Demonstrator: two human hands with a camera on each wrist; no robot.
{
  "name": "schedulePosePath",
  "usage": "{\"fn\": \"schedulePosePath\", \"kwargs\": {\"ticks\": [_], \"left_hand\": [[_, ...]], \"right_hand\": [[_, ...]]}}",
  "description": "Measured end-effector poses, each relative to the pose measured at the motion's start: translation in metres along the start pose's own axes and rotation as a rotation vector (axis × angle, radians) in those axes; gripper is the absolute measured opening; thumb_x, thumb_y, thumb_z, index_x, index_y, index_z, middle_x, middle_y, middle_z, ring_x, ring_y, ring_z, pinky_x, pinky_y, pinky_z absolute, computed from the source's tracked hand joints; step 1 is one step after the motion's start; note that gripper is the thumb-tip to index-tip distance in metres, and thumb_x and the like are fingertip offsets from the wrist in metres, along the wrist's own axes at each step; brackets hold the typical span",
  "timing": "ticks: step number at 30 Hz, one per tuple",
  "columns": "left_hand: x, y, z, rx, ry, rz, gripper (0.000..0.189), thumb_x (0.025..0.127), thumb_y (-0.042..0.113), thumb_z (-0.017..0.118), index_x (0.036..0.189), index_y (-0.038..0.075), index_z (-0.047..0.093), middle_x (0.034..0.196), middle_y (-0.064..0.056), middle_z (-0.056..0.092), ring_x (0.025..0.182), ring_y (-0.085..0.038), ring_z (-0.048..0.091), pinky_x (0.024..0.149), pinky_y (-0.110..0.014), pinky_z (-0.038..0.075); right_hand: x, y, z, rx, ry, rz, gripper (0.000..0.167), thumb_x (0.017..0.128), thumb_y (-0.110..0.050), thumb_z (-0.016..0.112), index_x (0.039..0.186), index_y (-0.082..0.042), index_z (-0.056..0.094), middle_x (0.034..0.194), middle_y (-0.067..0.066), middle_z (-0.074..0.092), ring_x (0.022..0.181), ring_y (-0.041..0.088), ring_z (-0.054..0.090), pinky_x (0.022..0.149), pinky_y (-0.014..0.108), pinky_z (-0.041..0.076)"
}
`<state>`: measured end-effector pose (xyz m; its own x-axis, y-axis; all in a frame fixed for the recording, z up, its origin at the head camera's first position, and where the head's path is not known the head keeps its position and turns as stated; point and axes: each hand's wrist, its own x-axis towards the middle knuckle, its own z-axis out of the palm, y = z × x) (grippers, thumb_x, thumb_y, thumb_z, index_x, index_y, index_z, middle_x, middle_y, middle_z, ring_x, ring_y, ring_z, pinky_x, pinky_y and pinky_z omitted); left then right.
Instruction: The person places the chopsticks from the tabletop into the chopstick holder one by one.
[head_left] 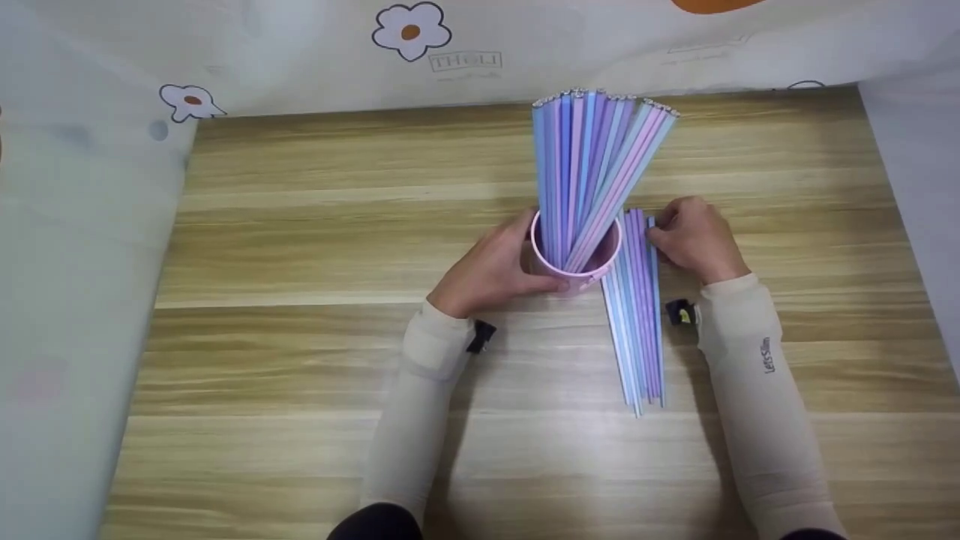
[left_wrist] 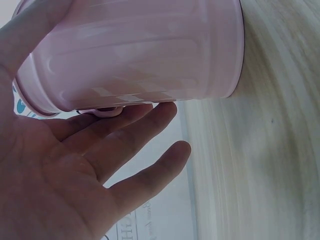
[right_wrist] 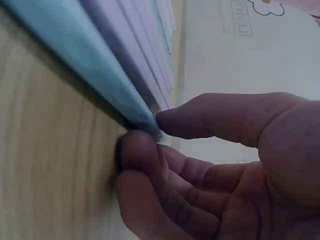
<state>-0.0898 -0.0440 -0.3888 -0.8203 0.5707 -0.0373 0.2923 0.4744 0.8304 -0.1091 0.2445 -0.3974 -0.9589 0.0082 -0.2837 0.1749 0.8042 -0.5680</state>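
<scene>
A pink cup (head_left: 577, 282) stands on the table, tilt not clear, and holds a fanned bundle of pastel pencils (head_left: 559, 180) with sparkly silver upper ends. My left hand (head_left: 491, 266) grips the cup from the left, thumb on the near side; in the left wrist view its fingers (left_wrist: 135, 142) reach along the pink wall. To the right of the cup lies a row of pale blue and purple pencils (head_left: 639, 322). My right hand (head_left: 697, 236) pinches the far end of the rightmost blue pencil (right_wrist: 95, 60) between thumb and fingers, close to the tabletop.
The wood-grain table (head_left: 300, 360) spreads around both arms. A pale sheet with flower drawings (head_left: 411, 31) hangs along the back edge, and pale sheeting borders both sides. Small black devices (head_left: 681, 312) are fixed at the wrists over beige sleeves.
</scene>
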Motion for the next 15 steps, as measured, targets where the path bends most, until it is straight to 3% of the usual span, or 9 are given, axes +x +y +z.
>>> {"fn": "schedulePosePath", "kwargs": {"ticks": [4,9,15], "left_hand": [[-0.0004,0.0003,-0.0001,-0.013,0.001,-0.004,0.099,0.076,0.030,0.089,0.154,0.012,0.031,0.148,0.000,0.046,0.132,-0.009,0.044,0.113,-0.025,0.032],[-0.0005,0.0001,0.0002,-0.018,-0.002,-0.005,0.099,0.076,0.029,0.088,0.154,0.012,0.031,0.148,0.000,0.046,0.132,-0.009,0.044,0.112,-0.025,0.033],[-0.0007,-0.0002,0.0006,-0.010,-0.002,-0.005,0.099,0.076,0.031,0.088,0.154,0.012,0.031,0.148,-0.001,0.046,0.132,-0.010,0.044,0.112,-0.025,0.032]], "right_hand": [[-0.0012,-0.0015,0.0020,-0.042,0.037,-0.005,0.026,0.087,-0.013,0.067,0.095,0.011,0.069,0.088,0.025,0.067,0.073,0.032,0.060,0.059,0.037,0.048],[-0.0001,-0.0005,0.0028,-0.044,0.034,0.005,0.023,0.088,-0.013,0.067,0.087,0.009,0.070,0.080,0.020,0.065,0.064,0.026,0.056,0.051,0.031,0.043],[0.0006,0.0015,-0.0006,-0.015,0.019,0.011,0.028,0.091,-0.017,0.065,0.097,0.010,0.065,0.088,0.022,0.063,0.070,0.028,0.057,0.056,0.034,0.047]]}}
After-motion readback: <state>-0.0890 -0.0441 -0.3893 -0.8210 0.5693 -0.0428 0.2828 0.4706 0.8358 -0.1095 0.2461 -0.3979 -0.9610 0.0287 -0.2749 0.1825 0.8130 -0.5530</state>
